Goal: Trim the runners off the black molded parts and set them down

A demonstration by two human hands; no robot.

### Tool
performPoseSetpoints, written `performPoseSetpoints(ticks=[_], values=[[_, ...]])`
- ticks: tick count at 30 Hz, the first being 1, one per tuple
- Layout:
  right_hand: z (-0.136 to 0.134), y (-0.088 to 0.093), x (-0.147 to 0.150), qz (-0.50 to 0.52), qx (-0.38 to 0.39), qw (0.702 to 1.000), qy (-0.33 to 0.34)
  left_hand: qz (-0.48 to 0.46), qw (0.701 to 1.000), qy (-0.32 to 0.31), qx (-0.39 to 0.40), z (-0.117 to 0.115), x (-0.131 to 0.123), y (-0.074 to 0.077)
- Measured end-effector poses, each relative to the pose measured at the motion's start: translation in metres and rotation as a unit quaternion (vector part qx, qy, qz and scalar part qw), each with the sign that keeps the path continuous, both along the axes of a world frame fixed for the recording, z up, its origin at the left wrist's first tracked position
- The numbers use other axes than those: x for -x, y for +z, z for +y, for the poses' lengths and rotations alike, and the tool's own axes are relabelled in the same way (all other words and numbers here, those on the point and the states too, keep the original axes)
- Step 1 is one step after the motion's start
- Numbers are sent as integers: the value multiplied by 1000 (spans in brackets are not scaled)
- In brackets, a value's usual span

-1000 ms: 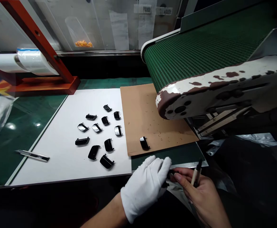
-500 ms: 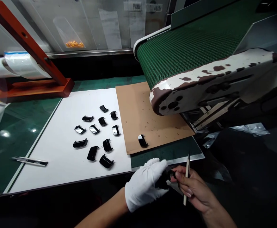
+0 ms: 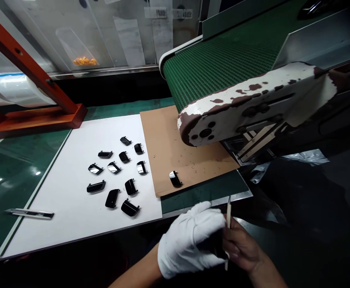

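Note:
My left hand [image 3: 188,242], in a white glove, is closed around a dark plastic part [image 3: 213,242], mostly hidden by the glove and shadow. My bare right hand [image 3: 243,247] meets it at the right side, fingers curled. A slim pale-handled tool [image 3: 228,216] with a thin dark tip stands nearly upright in the right hand, tip up. On the white sheet [image 3: 73,216] lie several glossy black plastic pieces [image 3: 130,208] with small clips. One more black piece [image 3: 175,179] rests on the brown cardboard [image 3: 163,140], among small curved shavings.
A green conveyor belt [image 3: 217,72] with a chipped white frame overhangs the cardboard. At the left lies a utility knife [image 3: 31,214]; behind it stands an orange-red rack [image 3: 34,120] with a film roll [image 3: 20,90]. Crumpled clear plastic [image 3: 307,157] sits at right.
My view has shifted, so the bench things sit further left. My hands have drawn closer together, and the glove now covers more of the dark part. The right hand still grips the tool.

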State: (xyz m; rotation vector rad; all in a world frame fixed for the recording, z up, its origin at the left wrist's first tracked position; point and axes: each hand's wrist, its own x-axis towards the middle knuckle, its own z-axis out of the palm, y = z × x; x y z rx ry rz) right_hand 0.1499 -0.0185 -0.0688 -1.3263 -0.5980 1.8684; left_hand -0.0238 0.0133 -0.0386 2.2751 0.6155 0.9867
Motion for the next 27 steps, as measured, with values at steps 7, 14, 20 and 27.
performPoseSetpoints(ticks=[7, 14, 20, 27], values=[[-7, 25, -6, -264, -115, 957, -20, 232, 969, 88, 12, -6, -3, -18], [-44, 36, -22, -600, -224, 768, -20, 271, 953, 133, 15, -11, -18, -34], [8, 46, -160, -742, 7, 651, -162, 161, 973, 163, 26, -5, 5, -27], [21, 27, -183, -620, -98, 768, -128, 17, 983, 158, 92, 3, 3, -8]])
